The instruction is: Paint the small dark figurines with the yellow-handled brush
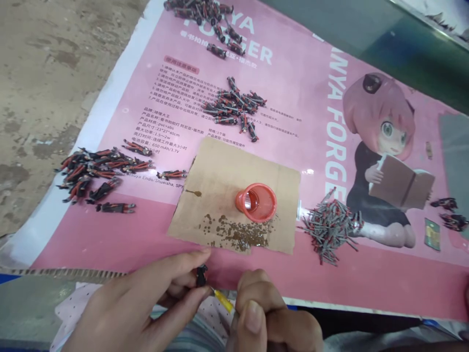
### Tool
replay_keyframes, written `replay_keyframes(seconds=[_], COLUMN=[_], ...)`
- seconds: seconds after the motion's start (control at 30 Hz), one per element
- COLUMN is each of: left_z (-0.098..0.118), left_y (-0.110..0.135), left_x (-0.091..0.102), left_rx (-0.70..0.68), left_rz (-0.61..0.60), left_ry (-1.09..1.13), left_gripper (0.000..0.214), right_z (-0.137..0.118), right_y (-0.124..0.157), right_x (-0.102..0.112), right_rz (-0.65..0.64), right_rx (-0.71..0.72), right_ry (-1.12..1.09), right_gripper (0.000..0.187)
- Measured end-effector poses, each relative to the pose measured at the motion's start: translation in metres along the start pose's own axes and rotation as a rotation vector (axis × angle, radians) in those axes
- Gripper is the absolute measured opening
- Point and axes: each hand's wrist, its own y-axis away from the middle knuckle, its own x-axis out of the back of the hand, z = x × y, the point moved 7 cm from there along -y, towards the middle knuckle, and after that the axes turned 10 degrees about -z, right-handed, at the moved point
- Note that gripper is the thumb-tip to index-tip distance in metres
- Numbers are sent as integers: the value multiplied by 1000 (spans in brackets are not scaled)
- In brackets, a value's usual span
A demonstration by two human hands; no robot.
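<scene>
In the head view, the left hand (142, 303) has its thumb and forefinger nearly closed on a small black glossy plastic figure (201, 275), which sits between their tips just over the near edge of a desk covered with a shiny pink printed sheet (286, 276). The right hand (273, 318) is curled tight around a tool with a yellow conical tip (223, 301); the rest of it is hidden in the fist. Its thin end reaches the left thumb, but whether it touches the figure is hard to make out. Beyond the hands, a translucent red plastic cup (267, 199) lies on matt brown cardboard (216, 176) spotted with wet brown droplets (244, 237). Toward the right edge is a tangled heap of thin grey-and-red sticks (331, 227). Both forearms are cut off.
</scene>
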Motion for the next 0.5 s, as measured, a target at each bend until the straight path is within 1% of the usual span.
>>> replay_keyframes(seconds=[0.1, 0.3, 0.33, 0.5], left_z=[0, -2, -2, -5], left_y=[1, 0, 0, 4], left_x=[0, -2, -3, -1], left_rx=[0, 27, 29, 40], left_rz=[-12, 8, 0, 2], left_ry=[1, -2, 2, -7], left_gripper=[26, 25, 25, 24], right_z=[2, 1, 1, -2], right_y=[1, 2, 2, -1], right_x=[-1, 1, 0, -2], right_rz=[-26, -74, -72, 19], right_rx=[11, 9, 7, -19], right_ry=[-8, -18, -15, 24], right_gripper=[31, 33, 33, 32])
